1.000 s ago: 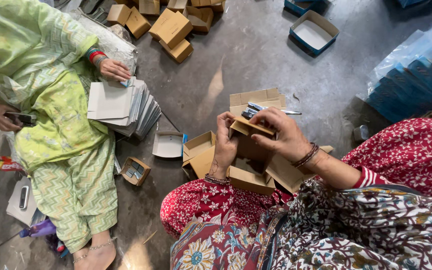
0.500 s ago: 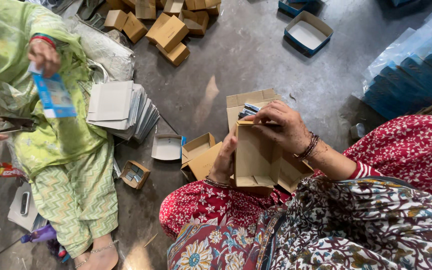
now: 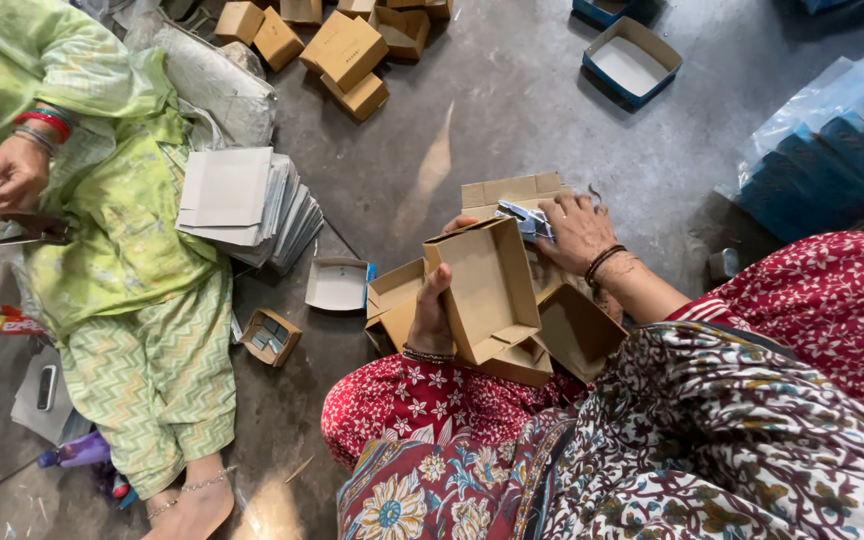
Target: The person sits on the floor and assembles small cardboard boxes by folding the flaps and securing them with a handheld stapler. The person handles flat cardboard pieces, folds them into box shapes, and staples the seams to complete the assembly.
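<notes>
My left hand (image 3: 432, 312) grips the near left edge of an open brown cardboard box (image 3: 487, 290) and holds it tilted, with the hollow side facing up. My right hand (image 3: 577, 232) is just behind the box. Its fingers are closed on a small blue and silver stapler-like tool (image 3: 522, 218) at the box's far corner. More open brown box pieces (image 3: 577, 330) lie under and around the held box, on my lap and on the floor. A flat folded brown card (image 3: 512, 190) lies beyond them.
A person in green sits at the left, one hand (image 3: 10, 175) near dark pliers-like tool (image 3: 37, 232). Beside that person is a stack of grey-white card sheets (image 3: 242, 200). Closed brown boxes (image 3: 347, 50) sit far ahead, a blue tray (image 3: 632, 62) at top right, and plastic-wrapped blue stacks (image 3: 842, 150) at right.
I have tilted the brown box so its open side faces up. My right hand moved off the box's top to the tool behind it. The other person's hand dropped and moved left.
</notes>
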